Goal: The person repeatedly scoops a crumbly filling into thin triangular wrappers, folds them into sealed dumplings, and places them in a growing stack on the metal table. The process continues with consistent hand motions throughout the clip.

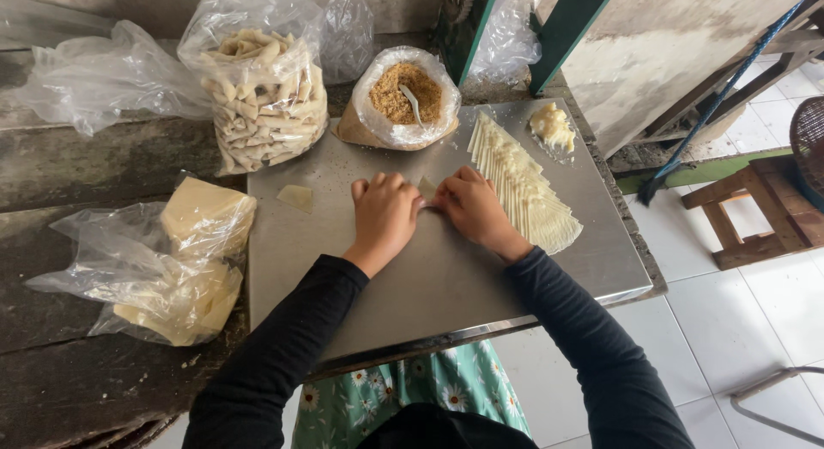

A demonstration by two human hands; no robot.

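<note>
My left hand (384,215) and my right hand (471,207) rest side by side on a steel work plate (446,277), fingers curled over a small pale pastry sheet (427,188) that shows between them. Both hands pinch or roll it; most of it is hidden. A fanned row of thin pale pastry sheets (525,185) lies just right of my right hand. One loose sheet (296,197) lies to the left of my left hand.
A bag of brown crumbly filling (403,97) with a spoon stands behind the hands. A bag of rolled pastries (264,93) stands at back left. A bag of stacked sheets (184,260) lies left. A lump of dough (551,127) sits at back right. A wooden stool (755,209) stands on the tiled floor.
</note>
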